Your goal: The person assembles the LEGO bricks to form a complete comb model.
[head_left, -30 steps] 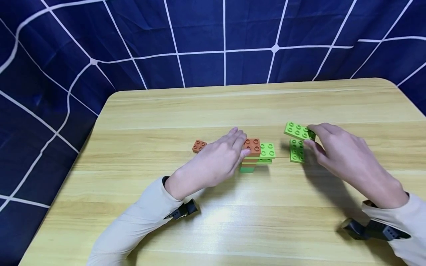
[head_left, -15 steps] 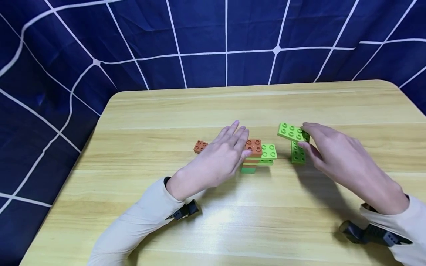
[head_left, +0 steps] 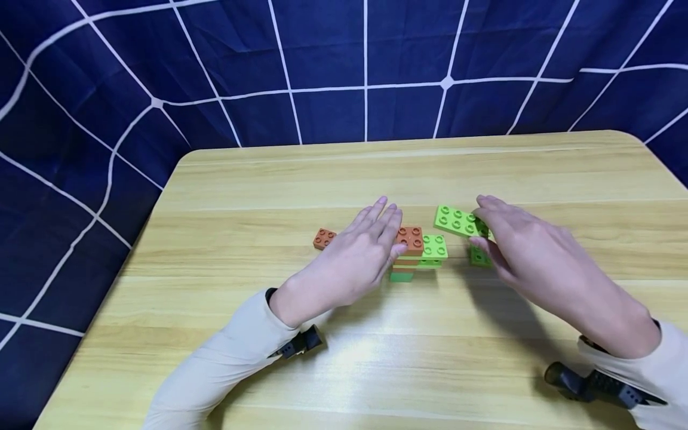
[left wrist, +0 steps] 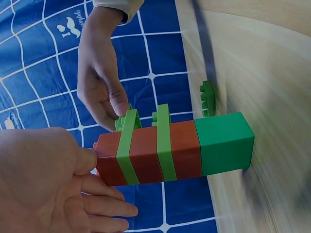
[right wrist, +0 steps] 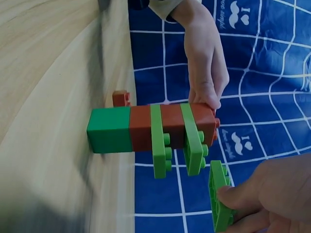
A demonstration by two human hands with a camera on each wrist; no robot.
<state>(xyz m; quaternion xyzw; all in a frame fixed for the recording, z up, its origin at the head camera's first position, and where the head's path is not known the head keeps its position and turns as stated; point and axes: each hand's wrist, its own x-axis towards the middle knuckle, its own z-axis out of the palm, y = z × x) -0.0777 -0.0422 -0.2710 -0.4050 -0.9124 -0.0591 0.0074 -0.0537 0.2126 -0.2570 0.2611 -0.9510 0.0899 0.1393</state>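
A tower (head_left: 411, 240) of toy building bricks stands upright on the table. It has a dark green brick (left wrist: 224, 143) at the base, then reddish-brown bricks alternating with two lime-green plates that jut out to the right. At its top brown brick, my left hand (head_left: 355, 260) holds on with the thumb in front and fingers reaching behind. My right hand (head_left: 543, 263) pinches a loose lime-green plate (head_left: 453, 220) by its right end, slightly tilted and raised right of the tower. The plate's studded side and hollow underside show in the right wrist view (right wrist: 217, 187).
A second green plate (head_left: 479, 257) lies on the table, partly covered by my right hand and the held plate. Left of the tower is a brown brick (head_left: 323, 238), partly behind my left hand. A blue gridded cloth (head_left: 322, 65) hangs behind the wooden table (head_left: 269, 179).
My right hand has carried the held green plate leftward, closer to the tower, covering more of the lying plate. My left hand stays at the tower, its fingers a little straighter than before.
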